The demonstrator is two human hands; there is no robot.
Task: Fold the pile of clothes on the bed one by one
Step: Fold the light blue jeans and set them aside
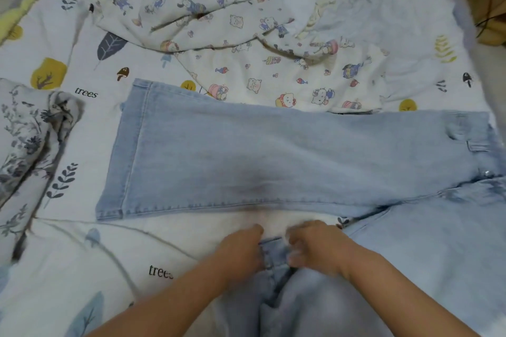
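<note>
1. Left hand [241,249] and right hand [315,247] side by side, each pinching the hem of one jeans [273,156] leg.
2. Other leg flat across the bed [82,128], just beyond both hands.
3. Cartoon-print cloth [219,22] farther beyond; floral cloth [27,139] far left of the left hand.

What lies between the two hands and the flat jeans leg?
Only a bare strip of bedsheet separates the hands from the flat jeans leg, seen in the head view.
</note>
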